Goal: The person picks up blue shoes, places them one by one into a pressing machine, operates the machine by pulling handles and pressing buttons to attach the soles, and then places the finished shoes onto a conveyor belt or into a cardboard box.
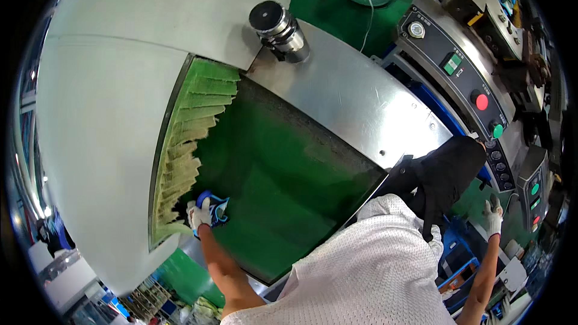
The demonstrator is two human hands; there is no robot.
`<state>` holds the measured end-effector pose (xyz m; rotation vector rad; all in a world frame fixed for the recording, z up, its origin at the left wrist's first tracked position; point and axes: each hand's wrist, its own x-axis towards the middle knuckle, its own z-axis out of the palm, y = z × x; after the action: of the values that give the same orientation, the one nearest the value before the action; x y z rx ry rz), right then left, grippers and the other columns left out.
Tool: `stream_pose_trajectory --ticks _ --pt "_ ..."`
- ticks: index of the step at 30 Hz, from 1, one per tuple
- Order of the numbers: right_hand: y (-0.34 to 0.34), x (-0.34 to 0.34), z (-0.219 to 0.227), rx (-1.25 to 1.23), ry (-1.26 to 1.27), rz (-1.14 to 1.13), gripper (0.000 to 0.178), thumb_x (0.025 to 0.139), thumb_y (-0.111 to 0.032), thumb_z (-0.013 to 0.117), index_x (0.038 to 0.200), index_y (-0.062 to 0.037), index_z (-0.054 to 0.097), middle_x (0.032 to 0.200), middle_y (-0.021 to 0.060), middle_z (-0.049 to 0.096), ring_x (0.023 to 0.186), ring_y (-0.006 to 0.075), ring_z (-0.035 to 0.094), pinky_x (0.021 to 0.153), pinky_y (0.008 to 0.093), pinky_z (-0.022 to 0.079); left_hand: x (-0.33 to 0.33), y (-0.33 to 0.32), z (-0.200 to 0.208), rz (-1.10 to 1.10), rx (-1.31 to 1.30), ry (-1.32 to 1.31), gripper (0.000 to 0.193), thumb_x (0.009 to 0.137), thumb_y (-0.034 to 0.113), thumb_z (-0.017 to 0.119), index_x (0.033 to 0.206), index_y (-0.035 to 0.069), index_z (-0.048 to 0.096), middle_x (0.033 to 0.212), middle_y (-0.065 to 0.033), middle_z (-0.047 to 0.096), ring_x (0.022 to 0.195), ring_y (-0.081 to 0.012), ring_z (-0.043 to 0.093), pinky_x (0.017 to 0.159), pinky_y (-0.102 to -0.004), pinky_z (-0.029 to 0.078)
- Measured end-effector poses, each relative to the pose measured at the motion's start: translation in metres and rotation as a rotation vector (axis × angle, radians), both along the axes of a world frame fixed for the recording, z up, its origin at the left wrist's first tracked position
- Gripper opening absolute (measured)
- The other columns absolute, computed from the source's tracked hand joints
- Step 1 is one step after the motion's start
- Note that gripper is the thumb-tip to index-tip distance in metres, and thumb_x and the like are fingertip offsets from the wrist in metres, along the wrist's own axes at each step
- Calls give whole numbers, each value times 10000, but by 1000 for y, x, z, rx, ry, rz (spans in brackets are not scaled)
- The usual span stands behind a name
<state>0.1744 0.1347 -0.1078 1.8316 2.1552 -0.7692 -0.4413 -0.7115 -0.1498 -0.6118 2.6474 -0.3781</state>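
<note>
My left hand (198, 215), in a pale work glove, reaches to the left edge of a green conveyor belt (271, 186). Its fingers are closed on a blue-and-black shoe (215, 209) with light blue trim, just at the frayed green strip curtain (191, 138) of a white machine housing (102, 138). Part of the shoe is hidden by the glove and the strips. Out to the right, away from the belt, my gloved right hand (494, 215) has its fingers apart and nothing visible in them.
A metal plate (349, 93) borders the belt's far side, with a black-capped metal cylinder (289, 39) standing on it. Right of it is a control panel (457, 72) with red and green buttons. A blue crate (459, 253) stands near my right arm.
</note>
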Motion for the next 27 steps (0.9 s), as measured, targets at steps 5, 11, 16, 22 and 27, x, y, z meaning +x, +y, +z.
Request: stream_pose_trajectory --ticks 5,11,16,22,27 --pt "-24 -21 -20 -141 296 -160 528 1039 -217 654 1523 -86 489 1508 115 552 1245 204 608 902 372 582 39 95 3 -432 366 313 525 782 457 846 1087 50 716 1103 -191 678 1109 -423 619 945 -504 499" --pt "-28 -99 20 21 332 142 504 1038 -186 644 1503 -35 522 1431 144 613 1193 204 638 987 335 522 97 241 21 -729 717 235 494 796 310 852 1192 60 694 1259 -163 640 1209 -402 570 1045 -517 453" --pt "-47 -141 83 113 469 191 504 1050 -161 592 1531 -43 500 1426 135 621 1206 210 653 1030 353 510 129 264 42 -423 575 492 596 881 319 803 1343 8 590 1375 -219 572 1279 -397 544 1108 -493 419" --pt "-73 -131 95 23 618 77 542 1052 -205 582 1549 -20 468 1448 123 597 1263 216 617 1064 350 500 99 243 -4 377 431 403 1114 843 764 670 1477 -107 390 1466 -321 515 1305 -444 562 1090 -502 464" --pt "-106 -174 105 -73 658 78 537 975 -49 621 1503 -33 528 1268 146 693 1137 197 671 1015 347 525 73 255 -24 492 539 480 924 787 610 807 1320 -115 598 1373 -276 630 1197 -368 650 1007 -493 517"
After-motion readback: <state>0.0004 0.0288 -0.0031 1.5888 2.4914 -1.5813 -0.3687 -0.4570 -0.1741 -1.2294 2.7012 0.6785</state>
